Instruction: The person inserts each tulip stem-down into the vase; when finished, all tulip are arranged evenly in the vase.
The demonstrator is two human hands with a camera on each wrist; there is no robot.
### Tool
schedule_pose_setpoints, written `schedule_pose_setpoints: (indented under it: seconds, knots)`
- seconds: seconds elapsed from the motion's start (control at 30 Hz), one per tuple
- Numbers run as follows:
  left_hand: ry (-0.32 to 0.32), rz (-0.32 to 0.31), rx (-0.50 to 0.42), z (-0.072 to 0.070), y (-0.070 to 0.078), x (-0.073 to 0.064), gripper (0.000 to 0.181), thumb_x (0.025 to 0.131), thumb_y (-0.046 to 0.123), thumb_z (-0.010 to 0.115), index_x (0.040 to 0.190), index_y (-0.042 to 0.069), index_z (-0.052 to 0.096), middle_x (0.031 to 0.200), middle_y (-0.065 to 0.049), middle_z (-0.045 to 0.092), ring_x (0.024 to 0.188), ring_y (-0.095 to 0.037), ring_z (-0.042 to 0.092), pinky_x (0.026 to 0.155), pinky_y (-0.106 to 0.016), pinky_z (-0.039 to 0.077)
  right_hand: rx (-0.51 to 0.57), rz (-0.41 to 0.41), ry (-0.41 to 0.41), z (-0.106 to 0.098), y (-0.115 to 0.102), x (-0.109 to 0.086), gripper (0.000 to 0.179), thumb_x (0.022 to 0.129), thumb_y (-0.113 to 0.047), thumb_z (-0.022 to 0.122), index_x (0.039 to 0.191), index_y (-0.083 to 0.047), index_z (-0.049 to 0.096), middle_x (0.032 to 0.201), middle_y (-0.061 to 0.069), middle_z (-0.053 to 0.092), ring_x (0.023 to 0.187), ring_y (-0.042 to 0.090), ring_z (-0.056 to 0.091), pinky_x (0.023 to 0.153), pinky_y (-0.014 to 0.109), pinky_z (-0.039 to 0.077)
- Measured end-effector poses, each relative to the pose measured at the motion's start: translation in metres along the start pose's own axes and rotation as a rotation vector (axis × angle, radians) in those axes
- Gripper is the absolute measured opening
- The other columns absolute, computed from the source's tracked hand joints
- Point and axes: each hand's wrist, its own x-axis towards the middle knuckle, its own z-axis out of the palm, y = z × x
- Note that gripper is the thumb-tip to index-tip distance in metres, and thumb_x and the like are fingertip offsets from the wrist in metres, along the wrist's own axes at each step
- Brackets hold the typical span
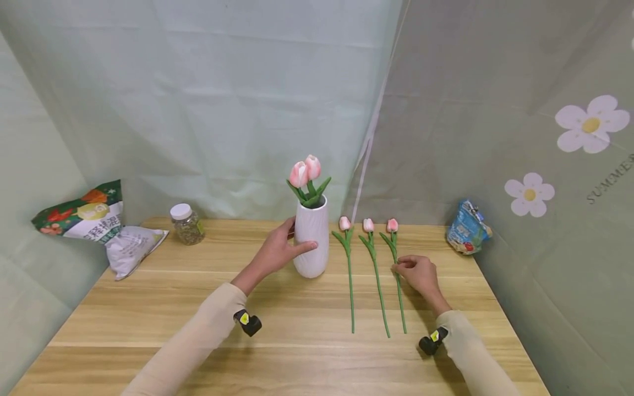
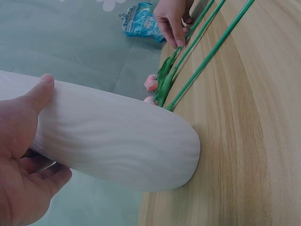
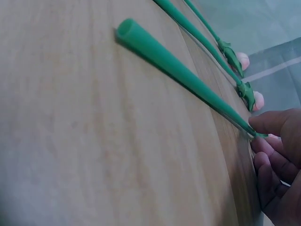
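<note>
A white ribbed vase (image 1: 311,247) stands upright on the table with two pink tulips (image 1: 305,171) in its mouth. My left hand (image 1: 278,248) grips the vase from the left, thumb across its front and fingers behind. To the right of it, three tulips lie side by side, blossoms toward the wall: a left tulip (image 1: 349,275), a middle tulip (image 1: 377,275) and a right tulip (image 1: 401,302). On that last one, my right hand (image 1: 419,273) pinches the green stem (image 3: 188,77) between thumb and fingers, just below the leaves.
At the back left are a lidded jar (image 1: 188,224) and a green-and-white snack bag (image 1: 106,225). A blue packet (image 1: 466,228) sits at the back right corner. Fabric hangs behind the wooden table (image 1: 297,352) and along both sides.
</note>
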Motion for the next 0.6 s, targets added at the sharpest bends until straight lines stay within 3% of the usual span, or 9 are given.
schedule_pose_setpoints:
  seconds: [0.3, 0.43, 0.6]
  knots:
    - [-0.003, -0.008, 0.003, -0.0011, 0.0017, -0.0013, 0.082, 0.088, 0.038, 0.082, 0.150, 0.001, 0.043, 0.141, -0.017, 0.058, 0.130, -0.031, 0.058, 0.110, -0.046, 0.049, -0.035, 0.045, 0.018, 0.0025, -0.0038, 0.0012, 0.026, 0.086, -0.023, 0.082, 0.103, -0.004, 0.080, 0.086, 0.007, 0.076, 0.074, 0.018, 0.069, 0.064, 0.030, 0.053]
    - [-0.004, -0.009, 0.001, -0.0009, 0.0016, -0.0011, 0.082, 0.088, 0.038, 0.082, 0.149, 0.000, 0.044, 0.141, -0.017, 0.058, 0.130, -0.031, 0.058, 0.110, -0.046, 0.049, -0.011, 0.105, 0.032, 0.0005, -0.0065, 0.0013, 0.025, 0.085, -0.023, 0.082, 0.101, -0.004, 0.080, 0.083, 0.006, 0.076, 0.069, 0.014, 0.067, 0.062, 0.028, 0.051]
    - [-0.005, -0.008, -0.002, -0.0006, 0.0010, -0.0005, 0.083, 0.087, 0.039, 0.082, 0.149, 0.000, 0.044, 0.142, -0.017, 0.058, 0.130, -0.031, 0.058, 0.110, -0.045, 0.049, 0.069, 0.157, -0.001, -0.0045, -0.0085, 0.0025, 0.027, 0.087, -0.020, 0.081, 0.105, 0.000, 0.078, 0.086, 0.010, 0.077, 0.061, 0.012, 0.069, 0.057, 0.025, 0.057]
